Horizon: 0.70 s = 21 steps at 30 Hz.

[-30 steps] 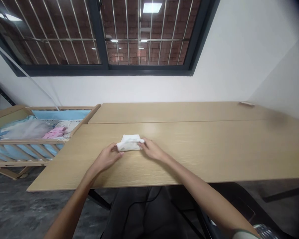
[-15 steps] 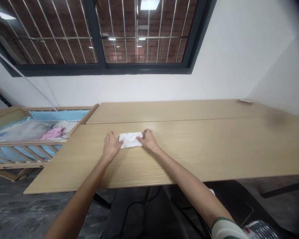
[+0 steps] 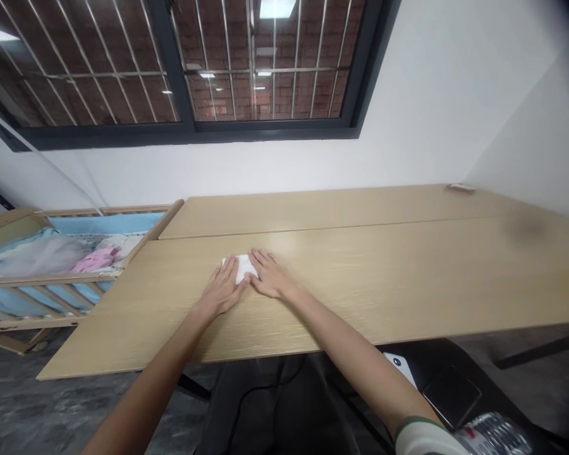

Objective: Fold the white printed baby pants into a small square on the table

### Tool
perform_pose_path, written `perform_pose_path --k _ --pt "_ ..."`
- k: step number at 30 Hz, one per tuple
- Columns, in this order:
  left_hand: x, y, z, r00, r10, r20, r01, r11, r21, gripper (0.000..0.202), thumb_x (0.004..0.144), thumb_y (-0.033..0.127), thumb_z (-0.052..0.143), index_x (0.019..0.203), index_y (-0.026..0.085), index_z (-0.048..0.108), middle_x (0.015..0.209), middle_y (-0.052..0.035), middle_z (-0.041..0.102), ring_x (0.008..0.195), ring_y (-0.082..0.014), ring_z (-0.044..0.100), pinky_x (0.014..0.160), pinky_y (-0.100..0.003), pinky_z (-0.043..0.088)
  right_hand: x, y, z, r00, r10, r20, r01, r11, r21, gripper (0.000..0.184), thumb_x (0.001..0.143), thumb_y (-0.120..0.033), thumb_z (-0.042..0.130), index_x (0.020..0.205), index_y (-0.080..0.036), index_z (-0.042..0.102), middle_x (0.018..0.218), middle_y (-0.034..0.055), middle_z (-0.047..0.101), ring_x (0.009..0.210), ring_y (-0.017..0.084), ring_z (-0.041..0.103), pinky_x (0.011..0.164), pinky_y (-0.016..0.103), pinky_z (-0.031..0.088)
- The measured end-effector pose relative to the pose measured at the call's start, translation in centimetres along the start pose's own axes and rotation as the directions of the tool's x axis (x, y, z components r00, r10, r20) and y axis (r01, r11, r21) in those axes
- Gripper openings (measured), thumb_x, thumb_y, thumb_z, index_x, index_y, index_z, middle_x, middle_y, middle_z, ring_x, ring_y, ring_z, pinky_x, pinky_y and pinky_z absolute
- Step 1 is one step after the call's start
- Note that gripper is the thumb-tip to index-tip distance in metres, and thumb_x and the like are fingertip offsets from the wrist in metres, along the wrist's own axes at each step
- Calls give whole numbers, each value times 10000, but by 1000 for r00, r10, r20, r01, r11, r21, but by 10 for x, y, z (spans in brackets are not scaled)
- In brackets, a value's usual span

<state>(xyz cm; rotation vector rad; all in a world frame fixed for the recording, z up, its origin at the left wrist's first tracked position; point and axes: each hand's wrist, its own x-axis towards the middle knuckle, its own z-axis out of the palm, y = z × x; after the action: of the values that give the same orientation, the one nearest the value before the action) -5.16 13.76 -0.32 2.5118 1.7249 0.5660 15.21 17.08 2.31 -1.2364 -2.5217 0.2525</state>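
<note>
A small folded white cloth (image 3: 246,268) lies flat on the wooden table (image 3: 360,272), left of its middle. My left hand (image 3: 224,283) rests over the cloth's left part with fingers stretched out. Over its right part lies my right hand (image 3: 268,273), palm down, fingers extended. The two thumbs come close together at the near edge of the cloth. Only the middle of the cloth and a bit of its upper left corner show; the hands cover the rest.
A wooden crib (image 3: 76,278) with blue lining and a pink cloth (image 3: 96,259) stands at the left. Behind the table is a barred window (image 3: 265,129). A black seat at lower right holds a white phone-like object (image 3: 400,365) and a clear plastic bottle (image 3: 493,435).
Both hands have gone from holding the cloth's side edges to lying flat on top of it. My right hand has shifted left. The view has tilted slightly.
</note>
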Motion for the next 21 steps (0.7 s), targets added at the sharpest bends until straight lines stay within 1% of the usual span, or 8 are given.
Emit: perform_pose_path --k 5,7,9,12,14,17,19,21 --pt "-10 -9 -4 1000 -14 -22 15 998 68 772 1030 583 246 1585 46 223 1625 -246 276 1535 -341 217 1208 -532 280 -12 11 -13 996 85 -1 -84 993 78 846 1018 -663 198 1615 -64 215 1675 189 176 1568 296 121 1262 471 123" --pt "-14 -10 -6 998 32 -49 -28 995 97 764 1024 574 291 1570 41 260 1619 -255 288 1531 -348 231 1205 -526 286 -14 12 -17 998 42 -50 -38 996 83 843 1017 -660 234 1612 -62 220 1681 198 139 1570 305 99 1257 489 127" --pt "-16 -10 -10 991 113 -79 -103 988 115 727 1018 552 344 1549 57 308 1601 -250 338 1516 -345 280 1196 -519 302 -14 12 -21 993 -49 -110 57 996 72 798 1019 -631 305 1608 -96 247 1687 184 137 1568 307 105 1249 507 137" --pt "-15 -8 -16 984 161 -71 -153 982 111 691 1009 544 391 1519 79 358 1528 -242 462 1442 -342 417 1152 -521 356 -13 10 -23 981 -147 -127 156 986 60 722 999 -584 422 1576 -157 349 1653 162 282 1526 314 245 1229 510 188" --pt "-11 -7 -19 990 135 -39 -131 987 95 705 996 557 417 1502 69 377 1506 -243 487 1400 -353 465 1129 -522 375 -12 11 -21 986 -144 -87 150 986 67 709 961 -540 514 1545 -153 409 1601 173 384 1479 326 338 1209 504 233" --pt "-2 -7 -23 997 69 -14 -69 996 53 684 957 532 501 1473 88 432 1509 -228 490 1383 -365 478 1132 -515 369 -8 17 -13 993 -109 -55 113 989 90 706 886 -382 602 1524 -130 437 1565 186 436 1440 330 400 1186 486 283" --pt "5 -6 -26 1000 23 -20 -23 1000 -6 607 928 444 554 1431 108 492 1471 -214 536 1360 -361 503 1134 -503 371 -5 21 -8 991 -95 -91 106 987 120 681 849 -274 590 1502 -134 458 1541 176 471 1408 313 443 1170 469 311" --pt "11 -4 -32 999 -4 -36 2 998 -61 484 920 314 531 1362 120 561 1400 -199 602 1313 -340 549 1121 -483 391 0 24 -6 986 -87 -145 111 980 165 616 827 -193 561 1439 -143 516 1473 158 548 1344 292 507 1139 446 349"
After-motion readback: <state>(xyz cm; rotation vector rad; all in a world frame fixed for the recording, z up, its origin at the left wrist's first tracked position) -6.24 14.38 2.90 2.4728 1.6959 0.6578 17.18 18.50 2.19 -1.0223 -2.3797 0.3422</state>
